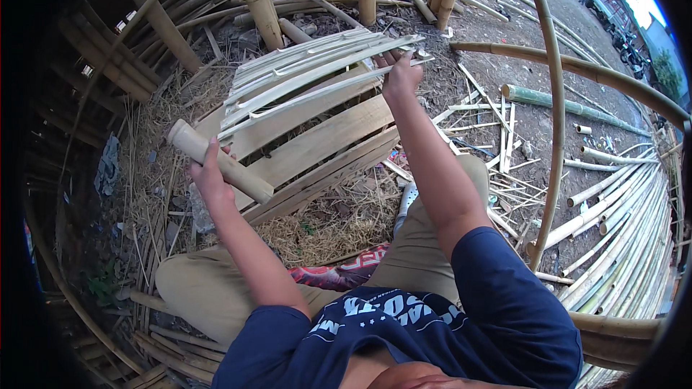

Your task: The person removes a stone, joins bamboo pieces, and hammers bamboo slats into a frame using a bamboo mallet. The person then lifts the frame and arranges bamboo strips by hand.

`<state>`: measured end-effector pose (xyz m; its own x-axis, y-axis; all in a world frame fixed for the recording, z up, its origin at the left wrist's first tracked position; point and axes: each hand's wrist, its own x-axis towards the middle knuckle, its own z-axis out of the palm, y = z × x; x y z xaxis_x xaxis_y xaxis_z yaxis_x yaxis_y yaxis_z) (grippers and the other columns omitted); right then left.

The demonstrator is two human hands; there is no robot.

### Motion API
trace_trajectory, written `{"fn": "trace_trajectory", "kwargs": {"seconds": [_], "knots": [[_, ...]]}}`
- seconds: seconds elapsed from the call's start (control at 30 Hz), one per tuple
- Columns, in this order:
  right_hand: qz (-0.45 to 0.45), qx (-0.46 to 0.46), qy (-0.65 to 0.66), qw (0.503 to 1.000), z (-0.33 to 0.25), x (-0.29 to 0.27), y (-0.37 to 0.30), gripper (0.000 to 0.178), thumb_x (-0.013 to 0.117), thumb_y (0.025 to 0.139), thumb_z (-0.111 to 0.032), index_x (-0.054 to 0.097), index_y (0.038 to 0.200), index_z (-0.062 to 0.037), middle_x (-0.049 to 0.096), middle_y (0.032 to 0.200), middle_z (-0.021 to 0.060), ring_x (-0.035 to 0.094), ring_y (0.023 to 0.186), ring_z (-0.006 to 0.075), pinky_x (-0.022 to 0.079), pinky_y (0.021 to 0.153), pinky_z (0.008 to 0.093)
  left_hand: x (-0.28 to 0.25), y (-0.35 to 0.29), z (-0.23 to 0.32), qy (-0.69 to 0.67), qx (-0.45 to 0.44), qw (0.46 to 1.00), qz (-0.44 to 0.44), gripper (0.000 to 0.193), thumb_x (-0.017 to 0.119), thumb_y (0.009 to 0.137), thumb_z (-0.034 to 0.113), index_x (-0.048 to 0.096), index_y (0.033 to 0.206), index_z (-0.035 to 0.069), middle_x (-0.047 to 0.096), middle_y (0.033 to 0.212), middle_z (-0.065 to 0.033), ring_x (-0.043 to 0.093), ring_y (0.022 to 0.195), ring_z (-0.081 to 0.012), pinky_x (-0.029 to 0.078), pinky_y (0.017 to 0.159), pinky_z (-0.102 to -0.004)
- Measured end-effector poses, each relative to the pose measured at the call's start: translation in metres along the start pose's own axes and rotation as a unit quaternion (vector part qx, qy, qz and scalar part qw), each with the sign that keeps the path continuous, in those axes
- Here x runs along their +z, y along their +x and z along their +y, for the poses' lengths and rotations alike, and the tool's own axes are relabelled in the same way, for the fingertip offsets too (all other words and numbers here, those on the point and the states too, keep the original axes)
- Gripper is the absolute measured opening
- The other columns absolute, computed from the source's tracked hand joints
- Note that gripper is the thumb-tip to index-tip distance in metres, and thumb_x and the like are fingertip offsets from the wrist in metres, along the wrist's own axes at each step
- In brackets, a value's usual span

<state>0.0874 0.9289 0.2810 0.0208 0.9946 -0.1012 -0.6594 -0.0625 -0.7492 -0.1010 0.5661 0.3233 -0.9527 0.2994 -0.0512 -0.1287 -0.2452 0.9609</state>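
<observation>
My left hand (211, 181) is closed round a short, thick length of bamboo (247, 179), which slants over the left corner of a low slatted wooden bench (331, 135). Several pale split-bamboo strips (288, 70) lie side by side across the far part of the bench. My right hand (402, 78) grips the right end of the nearest bamboo strip (317, 92), its fingers partly hidden by the strips. That strip's left end comes down close to my left hand.
Upright bamboo posts (254, 1) and piled bamboo stand behind the bench. A curved bamboo pole (553, 101) rises on the right, before a green bamboo pole (569, 106) and stacked poles (613, 234). Straw (324, 234) and loose splinters (504, 133) litter the ground.
</observation>
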Motion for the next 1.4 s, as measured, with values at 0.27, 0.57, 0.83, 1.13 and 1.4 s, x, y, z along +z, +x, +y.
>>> {"fn": "trace_trajectory", "kwargs": {"seconds": [0.27,0.57,0.83,1.13,1.4], "knots": [[-0.099,0.052,0.083,0.990,-0.053,0.095,0.015,0.042,0.033,0.112,-0.024,0.017,0.139,0.0038,0.055,0.125,0.0338,0.070,0.101,0.0434,0.067,0.082,0.0510,0.007,-0.011,0.016,0.003,0.014,1.000,-0.021,0.041,0.073,0.092,0.015,0.051,0.123,0.002,0.061,0.104,-0.0102,0.067,0.083,-0.0198,0.059,0.065,-0.0364],[0.055,0.023,-0.039,0.997,0.002,-0.024,0.004,0.037,0.045,0.110,-0.024,0.047,0.136,0.0029,0.059,0.130,0.0173,0.062,0.112,0.0272,0.048,0.097,0.0385,0.002,-0.004,0.015,0.056,-0.004,0.994,-0.092,0.039,0.074,0.091,0.018,0.054,0.120,0.001,0.063,0.094,-0.0087,0.066,0.077,-0.0175,0.058,0.065,-0.0342],[0.012,0.219,-0.197,0.956,0.017,-0.095,-0.048,0.030,0.046,0.108,-0.023,0.045,0.129,-0.0006,0.061,0.128,0.0218,0.070,0.100,0.0355,0.064,0.087,0.0547,0.030,-0.031,0.003,0.075,-0.004,0.980,-0.184,0.034,0.075,0.091,0.017,0.056,0.115,0.003,0.063,0.082,-0.0076,0.065,0.070,-0.0161,0.054,0.061,-0.0314],[-0.171,0.357,-0.495,0.773,-0.034,-0.154,-0.054,0.072,0.052,0.101,-0.061,0.061,0.123,0.0062,0.063,0.097,0.0131,0.051,0.062,0.0201,0.050,0.056,0.0349,0.115,-0.096,-0.041,0.165,-0.048,0.915,-0.366,0.039,0.077,0.090,0.019,0.056,0.118,0.001,0.065,0.091,-0.0074,0.065,0.077,-0.0152,0.055,0.071,-0.0326],[-0.522,0.095,-0.523,0.667,-0.124,-0.127,-0.102,0.076,0.070,0.093,-0.048,0.044,0.142,0.0036,0.066,0.120,0.0198,0.067,0.107,0.0234,0.055,0.091,0.0362,0.195,-0.145,-0.090,0.083,-0.019,0.882,-0.464,0.051,0.066,0.100,0.038,0.047,0.130,0.001,0.062,0.114,-0.0095,0.064,0.101,-0.0174,0.053,0.089,-0.0348]]}}
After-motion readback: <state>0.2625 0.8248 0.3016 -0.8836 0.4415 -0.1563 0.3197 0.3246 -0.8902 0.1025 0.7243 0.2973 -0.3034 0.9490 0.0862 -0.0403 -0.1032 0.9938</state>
